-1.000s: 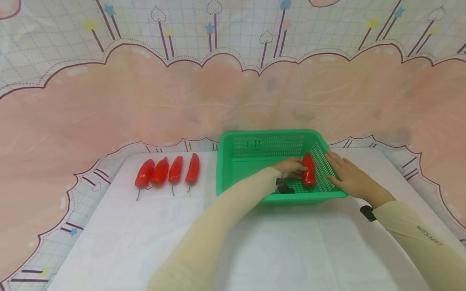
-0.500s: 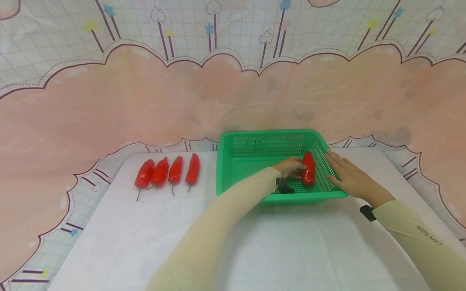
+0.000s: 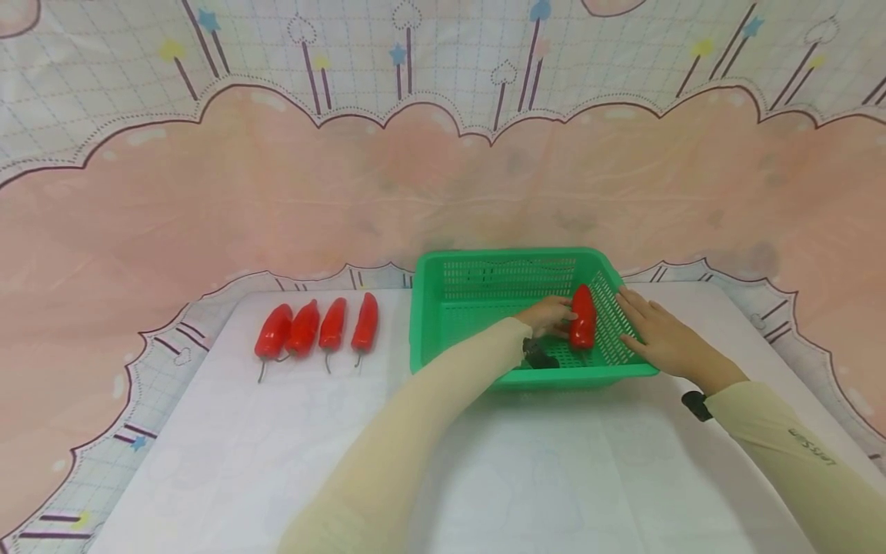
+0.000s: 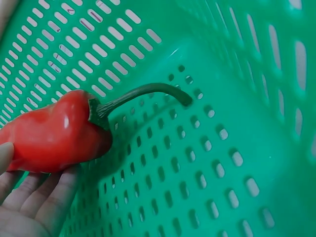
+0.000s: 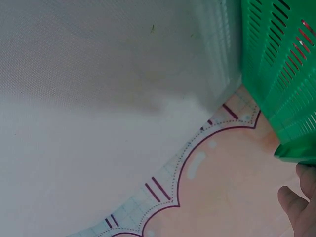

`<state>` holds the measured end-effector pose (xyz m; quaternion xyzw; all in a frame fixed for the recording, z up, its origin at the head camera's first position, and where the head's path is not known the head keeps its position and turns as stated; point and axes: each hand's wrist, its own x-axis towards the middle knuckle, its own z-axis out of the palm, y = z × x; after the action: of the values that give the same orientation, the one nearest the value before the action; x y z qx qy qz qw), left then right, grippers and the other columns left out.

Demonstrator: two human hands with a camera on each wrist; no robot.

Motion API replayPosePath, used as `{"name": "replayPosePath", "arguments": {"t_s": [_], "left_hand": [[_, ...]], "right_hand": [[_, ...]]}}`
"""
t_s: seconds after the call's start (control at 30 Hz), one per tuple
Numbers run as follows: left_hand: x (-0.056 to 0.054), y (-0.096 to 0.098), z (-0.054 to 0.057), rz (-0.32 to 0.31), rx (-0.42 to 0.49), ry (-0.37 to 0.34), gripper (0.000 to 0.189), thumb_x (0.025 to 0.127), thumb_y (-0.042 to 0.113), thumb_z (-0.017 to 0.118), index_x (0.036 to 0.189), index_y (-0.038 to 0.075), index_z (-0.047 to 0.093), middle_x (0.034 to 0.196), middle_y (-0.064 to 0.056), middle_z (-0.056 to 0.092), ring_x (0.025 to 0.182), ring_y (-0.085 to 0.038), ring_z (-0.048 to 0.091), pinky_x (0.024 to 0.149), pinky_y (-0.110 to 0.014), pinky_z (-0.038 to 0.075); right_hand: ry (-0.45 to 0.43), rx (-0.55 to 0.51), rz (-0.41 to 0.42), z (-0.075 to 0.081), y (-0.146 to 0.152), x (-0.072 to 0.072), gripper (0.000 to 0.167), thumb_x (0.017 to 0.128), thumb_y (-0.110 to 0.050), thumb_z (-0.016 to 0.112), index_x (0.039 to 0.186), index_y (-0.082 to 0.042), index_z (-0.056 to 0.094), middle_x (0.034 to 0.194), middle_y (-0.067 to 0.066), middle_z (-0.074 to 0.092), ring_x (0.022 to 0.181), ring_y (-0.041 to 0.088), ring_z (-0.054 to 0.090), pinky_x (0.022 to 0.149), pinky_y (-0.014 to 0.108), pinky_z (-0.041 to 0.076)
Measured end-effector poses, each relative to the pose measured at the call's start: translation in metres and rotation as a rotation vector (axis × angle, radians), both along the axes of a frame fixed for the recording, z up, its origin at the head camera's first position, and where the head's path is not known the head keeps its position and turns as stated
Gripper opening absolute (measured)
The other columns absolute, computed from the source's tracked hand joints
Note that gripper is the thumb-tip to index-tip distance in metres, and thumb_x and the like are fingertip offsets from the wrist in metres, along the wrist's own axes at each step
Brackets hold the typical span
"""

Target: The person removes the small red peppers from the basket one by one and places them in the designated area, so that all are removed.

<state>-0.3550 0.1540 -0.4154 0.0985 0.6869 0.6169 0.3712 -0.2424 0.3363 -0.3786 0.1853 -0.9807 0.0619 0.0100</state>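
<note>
Inside the green plastic basket [image 3: 505,254], my left hand [image 3: 547,315] holds a red pepper [image 3: 583,319] near the right wall. The left wrist view shows the pepper [image 4: 54,133] between the thumb on one side and the fingers underneath. Its curved green stem [image 4: 143,90] points over the perforated basket floor. My right hand [image 3: 661,338] lies with straight fingers against the basket's right rim. In the right wrist view, fingertips of that hand [image 5: 301,207] meet the edge of the basket [image 5: 291,64].
Left of the basket, several red peppers lie in a row on the white table [image 3: 277,454], among them one pepper [image 3: 366,323] nearest the basket. A patterned cloth [image 3: 311,192] hangs behind the table.
The pepper in my left hand has shifted slightly toward the back of the basket, and a bit of stem now shows below it. My right hand stays at the rim.
</note>
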Motion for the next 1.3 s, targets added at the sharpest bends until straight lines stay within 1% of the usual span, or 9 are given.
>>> {"name": "replayPosePath", "arguments": {"t_s": [0.17,0.4,0.57,0.77,0.9,0.93,1.1,1.17,1.3], "left_hand": [[0.0,-0.001,0.001,0.011,-0.005,0.008,0.048,0.095,0.0,0.046,0.142,-0.002,0.035,0.134,-0.023,0.051,0.119,-0.036,0.055,0.1,-0.044,0.048],[-0.003,0.001,-0.002,0.045,0.015,0.003,0.048,0.094,-0.004,0.047,0.141,-0.003,0.037,0.134,-0.023,0.051,0.118,-0.038,0.055,0.099,-0.045,0.048],[-0.006,0.0,-0.004,0.039,0.016,0.011,0.049,0.094,-0.004,0.046,0.141,-0.003,0.035,0.134,-0.024,0.051,0.118,-0.038,0.055,0.1,-0.045,0.047],[-0.004,-0.005,-0.002,0.03,0.016,0.028,0.049,0.094,-0.003,0.045,0.142,-0.003,0.035,0.134,-0.024,0.051,0.118,-0.038,0.055,0.1,-0.045,0.047],[-0.003,-0.008,0.0,0.06,0.008,0.037,0.047,0.094,-0.004,0.046,0.14,0.0,0.039,0.129,-0.023,0.056,0.114,-0.037,0.058,0.097,-0.044,0.05],[-0.003,-0.008,0.001,0.07,0.005,0.04,0.046,0.094,-0.004,0.046,0.14,0.001,0.041,0.127,-0.022,0.057,0.113,-0.037,0.059,0.096,-0.044,0.051],[0.01,-0.02,0.021,0.058,0.018,0.045,0.048,0.094,-0.006,0.044,0.141,-0.002,0.038,0.131,-0.025,0.053,0.116,-0.039,0.056,0.098,-0.045,0.049],[0.01,-0.023,0.024,0.05,0.021,0.047,0.05,0.093,-0.006,0.045,0.142,-0.003,0.035,0.134,-0.026,0.051,0.118,-0.04,0.055,0.099,-0.046,0.048],[-0.002,-0.017,0.008,0.088,-0.013,0.063,0.05,0.092,-0.006,0.047,0.142,0.0,0.038,0.131,-0.022,0.055,0.114,-0.036,0.059,0.096,-0.045,0.05]], "right_hand": [[0.001,0.0,0.0,0.0,0.0,0.0,0.068,0.094,-0.027,0.049,0.144,0.01,0.021,0.152,0.028,0.02,0.139,0.044,0.021,0.111,0.061,0.021],[-0.015,0.006,-0.011,0.0,-0.001,0.001,0.068,0.094,-0.027,0.049,0.145,0.009,0.02,0.152,0.028,0.019,0.139,0.045,0.02,0.112,0.06,0.02],[-0.006,0.004,-0.01,0.0,-0.001,0.0,0.068,0.094,-0.027,0.049,0.144,0.01,0.021,0.152,0.028,0.02,0.139,0.045,0.021,0.112,0.061,0.02],[-0.005,0.0,-0.006,0.0,-0.001,0.001,0.068,0.094,-0.027,0.049,0.144,0.009,0.021,0.152,0.028,0.019,0.139,0.044,0.021,0.112,0.061,0.021],[-0.021,0.007,-0.012,0.001,-0.002,0.001,0.068,0.095,-0.028,0.048,0.145,0.01,0.02,0.152,0.028,0.018,0.139,0.045,0.02,0.113,0.06,0.02],[-0.025,0.008,-0.014,0.001,-0.002,0.001,0.068,0.095,-0.028,0.048,0.145,0.01,0.02,0.152,0.028,0.018,0.139,0.045,0.02,0.113,0.06,0.019],[-0.026,0.008,-0.014,0.003,-0.002,0.002,0.068,0.095,-0.027,0.048,0.145,0.01,0.02,0.152,0.028,0.018,0.139,0.045,0.02,0.113,0.06,0.019],[-0.022,0.005,-0.01,0.004,-0.002,0.002,0.068,0.094,-0.027,0.049,0.144,0.01,0.02,0.152,0.028,0.018,0.139,0.045,0.02,0.112,0.061,0.02],[-0.012,-0.002,0.0,0.004,-0.002,0.001,0.068,0.095,-0.026,0.049,0.144,0.01,0.021,0.152,0.028,0.019,0.139,0.045,0.021,0.112,0.061,0.021]]}}
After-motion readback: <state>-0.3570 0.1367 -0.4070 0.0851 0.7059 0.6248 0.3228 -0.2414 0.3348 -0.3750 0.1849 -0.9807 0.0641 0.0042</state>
